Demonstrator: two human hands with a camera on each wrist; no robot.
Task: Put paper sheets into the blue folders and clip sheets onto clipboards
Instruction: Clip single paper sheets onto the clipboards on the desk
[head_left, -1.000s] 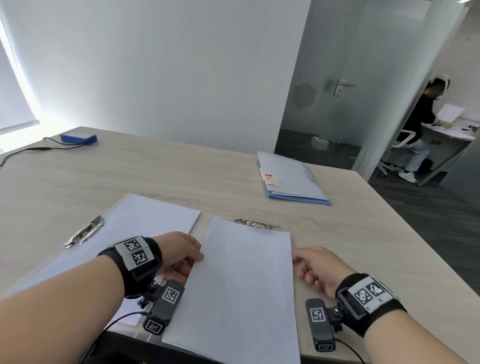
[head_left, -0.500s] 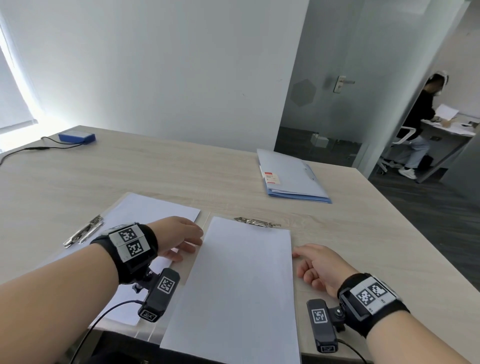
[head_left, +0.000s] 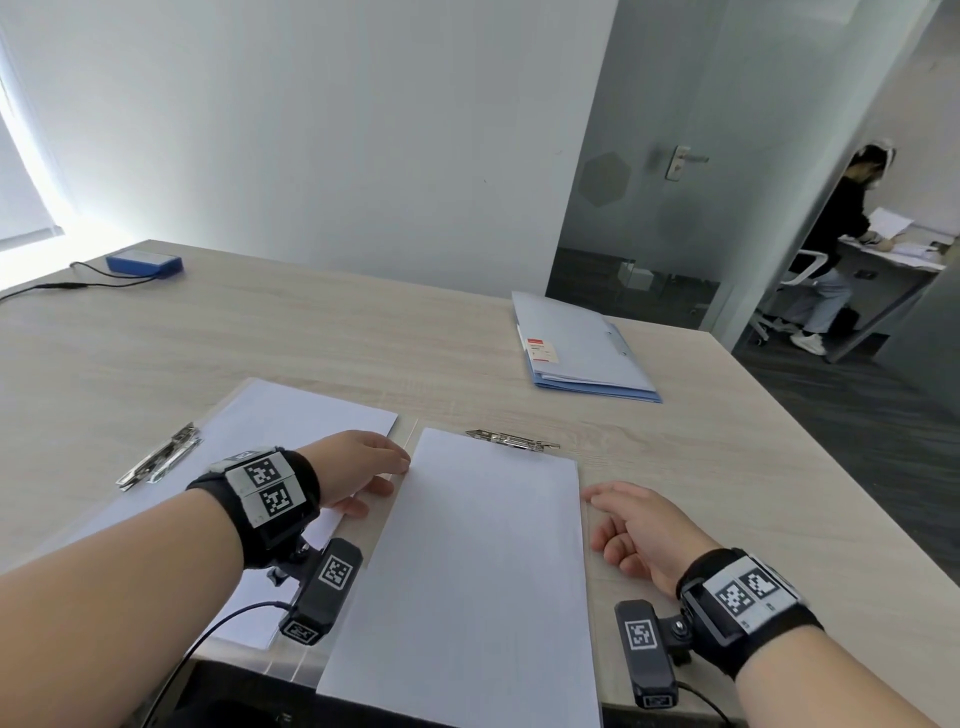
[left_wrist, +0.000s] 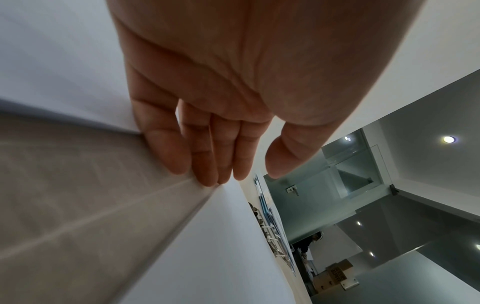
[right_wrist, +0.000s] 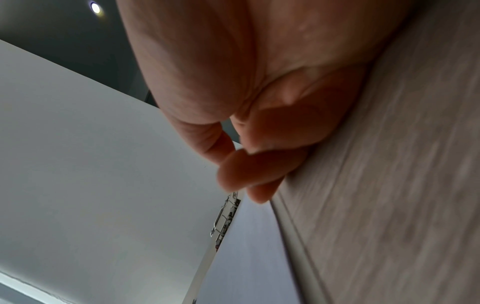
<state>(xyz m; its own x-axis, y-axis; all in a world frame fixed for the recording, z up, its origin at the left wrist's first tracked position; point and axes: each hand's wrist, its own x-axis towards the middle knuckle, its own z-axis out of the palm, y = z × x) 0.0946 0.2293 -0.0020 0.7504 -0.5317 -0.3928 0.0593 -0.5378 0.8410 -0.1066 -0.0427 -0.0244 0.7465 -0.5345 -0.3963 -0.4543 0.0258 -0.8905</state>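
Note:
A white sheet (head_left: 483, 561) lies on the right clipboard, below its metal clip (head_left: 511, 439), and overhangs the table's front edge. My left hand (head_left: 389, 475) rests at the sheet's left edge. In the left wrist view its fingers (left_wrist: 207, 164) are nearly straight, with their tips on that edge. My right hand (head_left: 602, 514) lies against the sheet's right edge with loosely curled fingers (right_wrist: 244, 174) and holds nothing. A second sheet (head_left: 291, 421) lies on the left clipboard beside its clip (head_left: 156, 462). The blue folders (head_left: 582, 353) are stacked at the far right.
The wooden table (head_left: 311, 332) carries a blue box (head_left: 144, 262) with a black cable at the far left corner. Behind the table's right end is a glass door (head_left: 649, 208). Beyond it a person (head_left: 841, 234) stands at another desk.
My left hand has slid away from me along the sheet's left edge and now sits higher up that edge. The right hand has barely moved.

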